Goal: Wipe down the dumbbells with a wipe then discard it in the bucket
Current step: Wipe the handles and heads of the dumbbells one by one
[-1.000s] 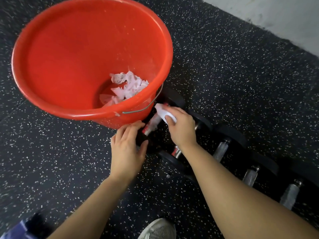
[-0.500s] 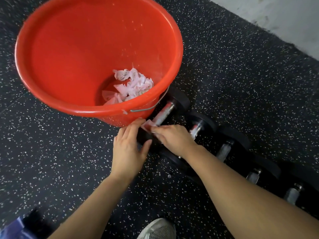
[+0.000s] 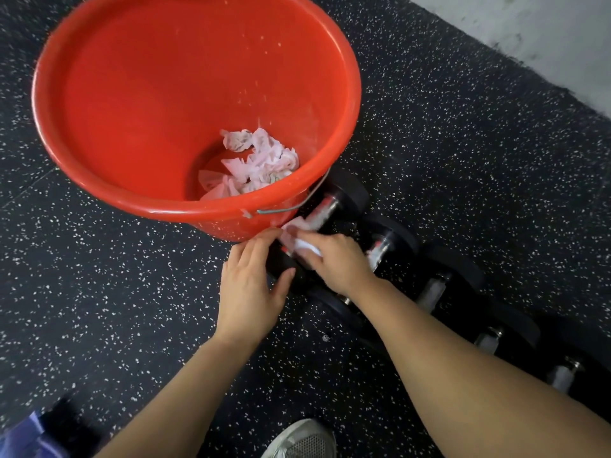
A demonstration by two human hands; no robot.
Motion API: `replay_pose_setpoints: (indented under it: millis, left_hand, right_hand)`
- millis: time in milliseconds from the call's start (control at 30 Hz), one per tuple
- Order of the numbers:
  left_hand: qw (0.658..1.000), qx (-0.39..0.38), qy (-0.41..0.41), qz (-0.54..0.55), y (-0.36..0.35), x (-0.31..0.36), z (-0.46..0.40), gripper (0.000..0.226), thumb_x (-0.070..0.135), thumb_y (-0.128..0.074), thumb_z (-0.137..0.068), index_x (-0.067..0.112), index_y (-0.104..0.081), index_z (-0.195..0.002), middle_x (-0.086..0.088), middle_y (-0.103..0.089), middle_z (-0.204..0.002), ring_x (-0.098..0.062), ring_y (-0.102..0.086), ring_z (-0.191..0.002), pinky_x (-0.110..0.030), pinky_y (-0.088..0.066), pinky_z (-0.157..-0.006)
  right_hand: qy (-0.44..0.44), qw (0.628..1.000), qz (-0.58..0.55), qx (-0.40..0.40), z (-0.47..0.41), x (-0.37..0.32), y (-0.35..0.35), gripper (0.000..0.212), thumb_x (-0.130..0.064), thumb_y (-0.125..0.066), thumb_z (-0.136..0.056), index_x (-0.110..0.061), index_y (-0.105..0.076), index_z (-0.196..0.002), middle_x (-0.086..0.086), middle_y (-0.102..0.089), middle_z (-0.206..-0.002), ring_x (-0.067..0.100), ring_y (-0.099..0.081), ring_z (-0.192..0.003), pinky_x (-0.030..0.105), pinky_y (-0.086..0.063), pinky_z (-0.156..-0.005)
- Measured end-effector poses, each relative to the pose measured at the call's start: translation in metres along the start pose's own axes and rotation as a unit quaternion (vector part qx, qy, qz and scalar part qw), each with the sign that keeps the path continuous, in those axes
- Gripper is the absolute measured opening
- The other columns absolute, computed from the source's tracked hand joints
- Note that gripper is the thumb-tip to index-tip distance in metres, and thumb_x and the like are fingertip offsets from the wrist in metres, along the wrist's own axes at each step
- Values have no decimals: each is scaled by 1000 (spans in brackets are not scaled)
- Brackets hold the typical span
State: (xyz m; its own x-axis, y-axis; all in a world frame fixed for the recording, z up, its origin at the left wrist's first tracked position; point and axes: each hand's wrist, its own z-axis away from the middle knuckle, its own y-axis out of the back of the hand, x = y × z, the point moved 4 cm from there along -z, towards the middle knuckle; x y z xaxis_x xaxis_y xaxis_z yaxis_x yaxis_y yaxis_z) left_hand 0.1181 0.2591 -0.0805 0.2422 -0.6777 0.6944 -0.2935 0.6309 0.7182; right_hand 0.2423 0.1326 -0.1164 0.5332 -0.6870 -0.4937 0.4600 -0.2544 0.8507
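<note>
Speckled black floor (image 3: 115, 309) carries one red bucket (image 3: 109, 104) holding a heap of used wipes (image 3: 254, 163) and a row of about five dumbbells (image 3: 439, 285), the first steadied by the flat left hand (image 3: 248, 292) while the right hand (image 3: 337, 259) presses one wipe (image 3: 297, 238) onto its handle beside the bucket.

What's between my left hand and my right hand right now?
In the head view, the dumbbell's near black end lies between the left hand and right hand, which presses a wipe on it.
</note>
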Motion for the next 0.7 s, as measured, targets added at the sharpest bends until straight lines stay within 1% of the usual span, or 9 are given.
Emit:
replay_pose_setpoints:
  millis: [67, 167, 267, 367, 433, 500, 567, 600, 700]
  left_hand:
    - [1000, 2, -4, 5, 0, 0, 0, 67, 20, -80, -85, 27, -46, -142, 7, -59, -138, -25, -52, -126, -47, -44, -108]
    - [1000, 4, -4, 8, -1, -2, 0, 66, 21, -80, -85, 24, -48, -142, 7, -59, -138, -25, -53, -124, -49, -45, -107]
    - [1000, 4, 2, 9, -1, -3, -1, 65, 21, -79, -86, 23, -49, -143, 7, -59, -140, -24, -52, -126, -50, -44, -108]
    - [1000, 3, 0, 13, -1, -2, 0, 64, 22, -79, -86, 23, -49, -143, 8, -58, -140, -24, -51, -127, -50, -44, -108]
    - [1000, 5, 0, 16, -1, -3, 0, 63, 21, -79, -86, 22, -50, -142, 8, -58, -140, -23, -52, -125, -50, -44, -108]
    - [1000, 6, -1, 17, -2, -3, 1, 63, 20, -80, -86, 21, -50, -142, 7, -59, -139, -25, -52, -123, -50, -45, -107]
    - [1000, 7, -1, 18, -2, -2, 1, 63, 19, -80, -85, 22, -50, -141, 7, -60, -138, -25, -53, -121, -51, -46, -104]
    - [1000, 7, -1, 21, -1, -2, 1, 64, 19, -80, -85, 23, -49, -141, 7, -60, -137, -25, -53, -120, -50, -47, -104]
    - [1000, 7, -1, 23, -1, -2, 1, 64, 19, -80, -85, 24, -49, -141, 7, -60, -137, -25, -53, -121, -50, -47, -104]
  right_hand:
    - [29, 999, 13, -28, 0, -6, -4, 47, -37, -52, -99, -51, -46, -143, 14, -75, -95, 41, -69, -88, 44, -52, -72]
    - [22, 999, 30, -21, -7, -1, 3, 46, -44, -52, -99, -47, -46, -144, 16, -75, -98, 41, -68, -93, 44, -50, -74]
    - [-54, 997, 32, 43, -16, 14, 16, 47, -52, -49, -100, -42, -47, -145, 21, -74, -100, 46, -66, -96, 45, -48, -76]
    - [-122, 988, 15, 94, -20, 22, 22, 47, -51, -46, -101, -43, -43, -147, 19, -73, -107, 45, -64, -99, 45, -49, -77]
    - [-101, 991, 11, 84, -18, 21, 16, 46, -49, -46, -102, -45, -43, -147, 21, -73, -103, 46, -65, -97, 46, -49, -77]
    - [-48, 998, 1, 50, -11, 11, 7, 44, -54, -43, -100, -48, -45, -144, 21, -73, -98, 45, -67, -92, 45, -52, -75]
    - [6, 1000, -7, 0, -3, -1, -1, 49, -63, -32, -95, -53, -44, -141, 18, -75, -94, 43, -69, -87, 43, -54, -72]
    - [29, 999, -2, -17, -1, -6, -2, 50, -62, -29, -94, -54, -44, -141, 16, -75, -93, 41, -69, -85, 43, -54, -70]
    - [46, 997, 47, -27, -4, -5, 3, 42, -54, -40, -100, -50, -47, -141, 15, -75, -92, 40, -70, -85, 42, -52, -70]
